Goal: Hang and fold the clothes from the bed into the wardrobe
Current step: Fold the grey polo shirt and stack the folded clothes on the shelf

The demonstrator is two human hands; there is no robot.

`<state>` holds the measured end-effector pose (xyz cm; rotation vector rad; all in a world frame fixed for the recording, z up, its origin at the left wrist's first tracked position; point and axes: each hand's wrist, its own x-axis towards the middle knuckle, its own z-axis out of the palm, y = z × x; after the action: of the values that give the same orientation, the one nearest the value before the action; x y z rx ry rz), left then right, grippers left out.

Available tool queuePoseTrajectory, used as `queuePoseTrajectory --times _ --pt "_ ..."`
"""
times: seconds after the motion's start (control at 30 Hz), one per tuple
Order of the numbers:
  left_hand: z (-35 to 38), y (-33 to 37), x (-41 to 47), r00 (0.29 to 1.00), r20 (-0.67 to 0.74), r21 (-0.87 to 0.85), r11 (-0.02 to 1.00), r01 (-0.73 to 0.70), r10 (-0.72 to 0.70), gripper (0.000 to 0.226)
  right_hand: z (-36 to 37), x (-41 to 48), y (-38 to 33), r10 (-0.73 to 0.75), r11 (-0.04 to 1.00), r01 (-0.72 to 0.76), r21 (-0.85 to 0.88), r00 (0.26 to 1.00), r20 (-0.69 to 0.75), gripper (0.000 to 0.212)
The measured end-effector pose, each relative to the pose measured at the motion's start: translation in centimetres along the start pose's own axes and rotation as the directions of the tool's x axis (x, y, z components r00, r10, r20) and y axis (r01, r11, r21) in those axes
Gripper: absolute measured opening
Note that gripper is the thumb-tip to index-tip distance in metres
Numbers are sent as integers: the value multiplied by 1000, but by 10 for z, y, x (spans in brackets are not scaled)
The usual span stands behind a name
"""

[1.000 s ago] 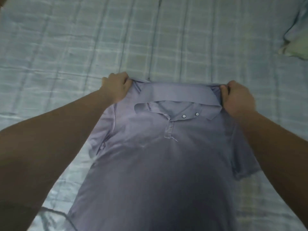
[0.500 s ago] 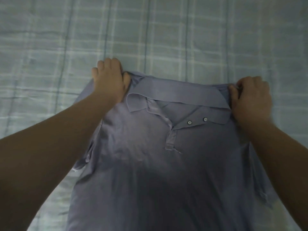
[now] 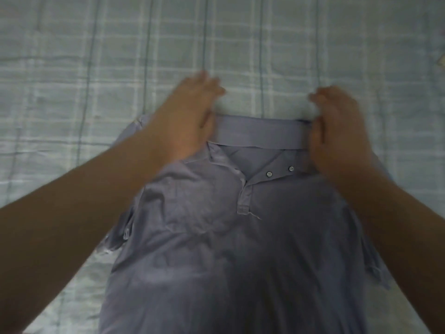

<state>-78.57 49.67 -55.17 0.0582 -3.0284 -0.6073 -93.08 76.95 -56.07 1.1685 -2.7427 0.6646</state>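
Observation:
A lavender polo shirt (image 3: 240, 249) lies face up on the bed, collar away from me, with its two placket buttons undone. My left hand (image 3: 185, 119) rests flat on the shirt's left shoulder beside the collar (image 3: 260, 136), fingers stretched out over the sheet. My right hand (image 3: 339, 131) sits at the collar's right end, blurred, its fingers loosely curled above the sheet with no cloth seen between them. Both short sleeves are crumpled at the sides. The shirt's hem runs out of view at the bottom.
The bed is covered by a pale blue-green checked sheet (image 3: 72, 80) that fills the view. A sliver of a pillow (image 3: 441, 61) shows at the right edge. No wardrobe or hanger is in view.
Both hands gripped the shirt's shoulders and laid it down further up the bed. Now the left hand has opened flat and the right hand's grip has loosened.

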Motion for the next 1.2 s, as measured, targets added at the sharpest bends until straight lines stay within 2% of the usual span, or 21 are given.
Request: queuePoseTrajectory --times 0.03,0.1,0.17,0.3,0.43,0.53,0.6,0.67,0.73,0.8,0.9,1.0,1.1,1.13,1.2 --pt "9 15 -1 995 73 71 995 -69 64 59 6 -7 -14 -92 995 94 -33 993 68 46" --pt "30 33 -8 977 204 176 979 -100 63 63 21 -21 -33 -168 972 199 -123 960 226 51" --pt "50 31 -16 964 267 268 961 -67 -8 68 36 -34 -33 -120 957 196 -212 938 324 59" --pt "72 12 -29 963 266 309 950 -39 -47 73 59 -45 -13 -58 946 164 -279 934 352 66" --pt "84 7 -31 974 224 268 963 -33 -29 71 71 -48 -10 -75 942 177 -285 940 334 66" --pt "80 5 -30 976 217 233 972 -28 -24 69 64 -45 -17 -41 937 166 -308 926 375 66" --pt "70 3 -31 977 213 129 991 -32 4 65 56 -39 -27 3 936 146 -321 907 421 67" --pt "55 1 -40 991 132 -45 999 -22 28 58 49 -32 -43 44 946 98 -307 905 424 68" --pt "39 -7 -63 999 26 -145 989 21 -17 50 47 -28 -67 70 966 28 -257 928 367 66" --pt "23 -24 -98 991 -26 -173 977 128 -135 48 53 -30 -103 76 981 -15 -193 947 311 61" --pt "2 -57 -162 931 -92 -164 928 336 -353 47 77 -41 -170 -9 994 41 -98 950 313 57" --pt "-14 -89 -218 793 -91 -124 797 592 -603 42 105 -52 -230 -94 994 106 -19 938 334 56" --pt "-22 -106 -246 624 55 -253 593 764 -780 38 128 -55 -270 -135 991 135 27 923 359 56" --pt "-23 -110 -250 593 126 -257 551 794 -795 39 134 -55 -279 -145 989 145 26 919 368 56" --pt "-24 -117 -254 590 200 -188 560 807 -783 30 143 -53 -290 -153 986 166 0 909 388 56"
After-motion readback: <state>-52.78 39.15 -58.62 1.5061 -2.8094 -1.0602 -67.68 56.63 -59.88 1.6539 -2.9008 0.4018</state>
